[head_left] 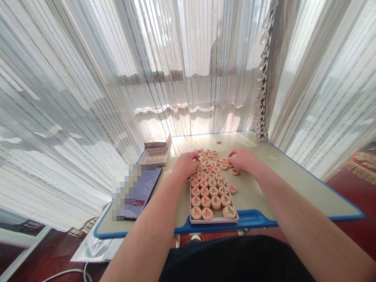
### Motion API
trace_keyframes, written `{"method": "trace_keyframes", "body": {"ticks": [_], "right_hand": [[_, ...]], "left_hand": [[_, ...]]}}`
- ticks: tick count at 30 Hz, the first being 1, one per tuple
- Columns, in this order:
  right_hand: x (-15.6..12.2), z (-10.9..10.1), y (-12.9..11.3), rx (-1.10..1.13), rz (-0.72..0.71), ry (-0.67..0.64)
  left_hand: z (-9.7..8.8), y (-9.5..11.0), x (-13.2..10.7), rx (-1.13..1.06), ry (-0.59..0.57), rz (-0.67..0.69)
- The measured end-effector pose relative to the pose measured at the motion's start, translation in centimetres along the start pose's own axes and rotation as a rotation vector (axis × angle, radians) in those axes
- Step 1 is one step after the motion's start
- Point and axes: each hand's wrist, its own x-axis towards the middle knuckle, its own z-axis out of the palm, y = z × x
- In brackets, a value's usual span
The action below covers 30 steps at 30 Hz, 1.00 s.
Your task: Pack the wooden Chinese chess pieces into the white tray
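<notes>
Round wooden xiangqi pieces (208, 164) lie heaped in a loose layer at the middle of the frame, on a pale table top (258, 196), their characters marked in red or black. Just nearer the camera, a shallow white tray (214, 221) at lower centre holds neat rows of more pieces, its near edge at the table's blue rim. The left hand (186, 164) lies curled over the left side of the heap, its fingers bent down and hidden, so whether it pinches a piece cannot be told. The right hand (245, 160) arches over the heap's right side, fingers close together, fingertips (230, 154) touching pieces (no clear pinch shows). One loose piece (232, 188) sits just right of the tray, and another (217, 141) lies alone near the far edge. At upper left of the table stands a stack of flat boxes (157, 139) beside an open box (154, 157); below them lies a dark tablet (147, 192), partly pixelated. Sheer curtains (188, 58) fill the top of the frame, with a beaded trim (262, 94) hanging at right
</notes>
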Motion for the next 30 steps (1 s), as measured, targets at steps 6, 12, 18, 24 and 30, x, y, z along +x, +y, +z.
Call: {"method": "trace_keyframes", "body": {"ticks": [6,12,18,24,30], "right_hand": [[-1.0,-1.2,-0.3,-0.066,-0.057,-0.100],[-2.7,-2.1,-0.2,-0.062,-0.187,-0.278],[-3.0,-2.2,-0.4,-0.091,-0.205,-0.319],[-3.2,-2.3,-0.9,-0.059,-0.201,-0.328],[-3.3,-2.3,-0.9,-0.068,-0.236,-0.318]], "left_hand": [[0.4,-0.1,0.0,-0.006,0.038,0.028],[0.3,-0.1,0.0,0.074,0.032,0.088],[0.3,-0.1,0.0,0.024,0.056,0.063],[0.0,0.7,-0.3,-0.172,0.062,0.052],[0.0,2.2,-1.0,-0.228,-0.082,0.098]]}}
